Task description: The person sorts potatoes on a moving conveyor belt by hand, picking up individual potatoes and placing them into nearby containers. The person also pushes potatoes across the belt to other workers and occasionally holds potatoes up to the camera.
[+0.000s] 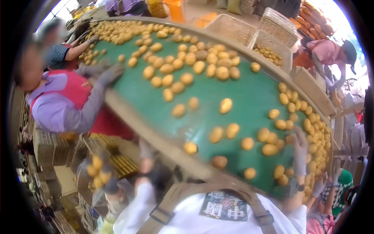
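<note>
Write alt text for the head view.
The wearer's gloved right hand is among potatoes at the right of a green work surface. At its left edge, a co-worker in a red apron has gloved hands over it; pale crates stand beyond the far side.

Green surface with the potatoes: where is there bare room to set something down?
Two patches of the green surface look bare: one right of centre, between the middle potatoes and the right pile; one at left, between those middle potatoes and the near rim. Crowded: the far-left heap and the right pile, by the right hand.
</note>
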`<action>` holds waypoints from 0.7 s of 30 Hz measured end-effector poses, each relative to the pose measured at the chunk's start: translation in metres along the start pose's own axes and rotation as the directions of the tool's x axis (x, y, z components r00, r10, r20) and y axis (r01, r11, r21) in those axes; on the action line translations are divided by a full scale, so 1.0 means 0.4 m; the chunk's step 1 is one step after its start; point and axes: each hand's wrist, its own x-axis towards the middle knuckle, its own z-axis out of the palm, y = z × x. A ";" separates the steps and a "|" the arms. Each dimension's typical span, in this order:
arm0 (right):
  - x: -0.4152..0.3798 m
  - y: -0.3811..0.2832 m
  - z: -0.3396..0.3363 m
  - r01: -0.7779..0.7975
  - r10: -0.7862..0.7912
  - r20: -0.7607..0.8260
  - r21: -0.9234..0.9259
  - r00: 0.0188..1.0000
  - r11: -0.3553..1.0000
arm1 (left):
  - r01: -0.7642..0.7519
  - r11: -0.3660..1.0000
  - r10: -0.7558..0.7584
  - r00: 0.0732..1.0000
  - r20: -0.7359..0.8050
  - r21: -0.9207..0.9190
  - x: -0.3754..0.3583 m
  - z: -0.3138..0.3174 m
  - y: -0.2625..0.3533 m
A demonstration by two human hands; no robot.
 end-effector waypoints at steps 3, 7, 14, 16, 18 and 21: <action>-0.030 0.033 -0.038 -0.103 0.105 -0.114 0.024 0.988 0.994 | -0.026 0.998 0.024 0.999 -0.043 -0.060 0.007 0.030 0.014; -0.081 -0.015 0.049 -0.251 0.283 -0.110 0.238 0.953 0.938 | -0.187 0.980 0.179 0.978 -0.104 -0.073 -0.003 0.056 0.107; -0.088 -0.309 0.311 -0.084 -0.020 0.301 0.330 0.953 0.940 | -0.628 0.746 0.620 0.776 0.114 0.220 -0.212 0.275 0.317; -0.099 -0.449 0.329 -0.162 -0.027 0.452 0.375 0.892 0.913 | -0.620 0.551 0.696 0.711 0.103 0.559 -0.296 0.338 0.352; -0.089 -0.507 0.315 -0.235 0.005 0.505 0.394 0.863 0.888 | -0.649 0.225 0.773 0.573 0.273 0.727 -0.309 0.304 0.358; -0.048 -0.424 0.245 -0.129 0.053 0.191 0.416 0.980 0.900 | -0.681 -0.218 0.758 0.332 0.561 0.699 -0.310 0.282 0.389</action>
